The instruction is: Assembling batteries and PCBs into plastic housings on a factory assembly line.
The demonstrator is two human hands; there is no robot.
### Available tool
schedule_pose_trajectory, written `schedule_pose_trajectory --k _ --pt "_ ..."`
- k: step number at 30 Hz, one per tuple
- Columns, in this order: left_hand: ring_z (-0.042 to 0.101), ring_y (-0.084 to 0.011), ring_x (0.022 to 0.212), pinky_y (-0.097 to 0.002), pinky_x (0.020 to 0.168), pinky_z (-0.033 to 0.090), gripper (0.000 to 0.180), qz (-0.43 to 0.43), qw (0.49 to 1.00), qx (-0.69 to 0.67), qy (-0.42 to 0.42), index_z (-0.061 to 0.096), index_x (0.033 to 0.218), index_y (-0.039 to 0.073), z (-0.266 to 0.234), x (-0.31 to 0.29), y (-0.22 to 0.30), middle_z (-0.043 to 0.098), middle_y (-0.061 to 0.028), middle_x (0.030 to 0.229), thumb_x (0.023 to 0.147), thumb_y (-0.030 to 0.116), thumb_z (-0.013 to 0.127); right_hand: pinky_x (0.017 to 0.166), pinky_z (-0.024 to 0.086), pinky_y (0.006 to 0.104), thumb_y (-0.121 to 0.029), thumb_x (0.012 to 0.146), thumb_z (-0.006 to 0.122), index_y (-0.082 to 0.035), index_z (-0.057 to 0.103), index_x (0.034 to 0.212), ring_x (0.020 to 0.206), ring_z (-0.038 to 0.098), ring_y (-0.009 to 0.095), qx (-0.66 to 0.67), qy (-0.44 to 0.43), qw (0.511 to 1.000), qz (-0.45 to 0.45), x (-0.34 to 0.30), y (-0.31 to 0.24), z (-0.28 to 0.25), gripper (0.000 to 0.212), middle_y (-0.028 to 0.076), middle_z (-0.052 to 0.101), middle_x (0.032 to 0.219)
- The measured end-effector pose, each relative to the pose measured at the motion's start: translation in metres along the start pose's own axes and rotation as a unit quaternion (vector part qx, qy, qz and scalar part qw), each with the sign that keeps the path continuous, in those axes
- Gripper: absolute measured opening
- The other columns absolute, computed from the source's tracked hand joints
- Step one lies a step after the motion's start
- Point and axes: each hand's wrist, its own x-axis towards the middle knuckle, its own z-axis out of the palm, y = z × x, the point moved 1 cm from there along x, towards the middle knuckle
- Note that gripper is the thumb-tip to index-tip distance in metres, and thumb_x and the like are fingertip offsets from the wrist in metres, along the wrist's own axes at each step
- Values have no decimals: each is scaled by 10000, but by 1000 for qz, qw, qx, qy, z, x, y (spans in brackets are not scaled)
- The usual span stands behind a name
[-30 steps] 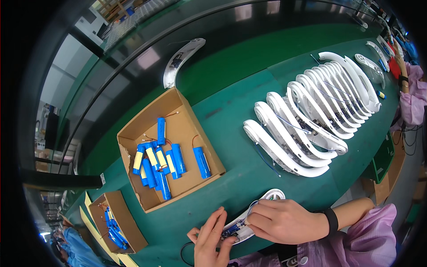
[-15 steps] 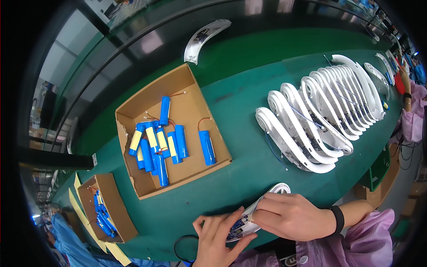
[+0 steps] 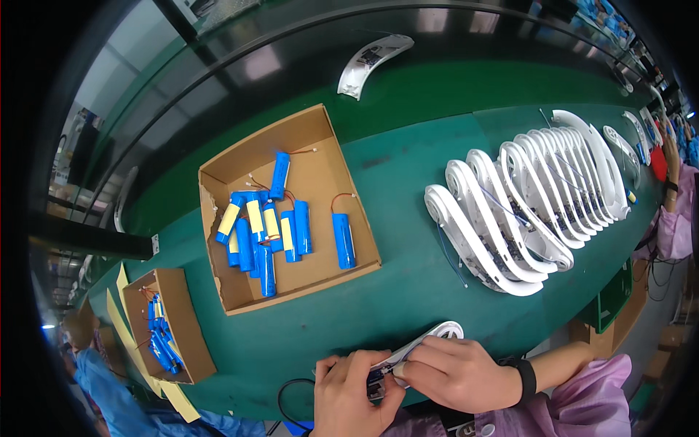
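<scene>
A curved white plastic housing (image 3: pixel 435 333) with a round end lies at the table's near edge, between my hands. Inside its lower part a blue circuit board (image 3: pixel 375 379) shows in part. My left hand (image 3: pixel 351 397) grips the housing's lower end, thumb on the near side and fingers over the far side. My right hand (image 3: pixel 460 375) is closed, its fingertips pinched together over the middle of the housing next to the board. What lies between those fingertips is hidden.
Ahead stands a cardboard box (image 3: pixel 320 280) of blue cylindrical battery packs; a smaller such box (image 3: pixel 191 342) sits left. A row of white housings (image 3: pixel 486 240) stands on the right. Another housing (image 3: pixel 368 62) lies on the far belt. Other people work at both sides.
The view has shifted slightly. The housing on the far belt has moved right. My left fingers have drawn closer around the housing, and my right fingertips have moved slightly toward the lower end.
</scene>
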Motion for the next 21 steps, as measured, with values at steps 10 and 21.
schedule_pose_trajectory --k 10,21 --pt "648 -311 755 -463 940 359 258 -75 995 57 -14 584 957 67 16 -3 -3 666 -104 798 746 141 714 796 528 321 -49 741 705 19 662 922 907 587 234 53 -50 997 -6 -4 -3 -10 198 80 575 974" --pt "591 -394 756 -500 903 392 161 -20 989 111 92 525 889 74 31 3 0 635 -144 755 768 126 617 834 526 344 -6 778 662 36 603 1146 966 577 282 60 -66 996 0 -6 3 -3 375 120 570 1041"
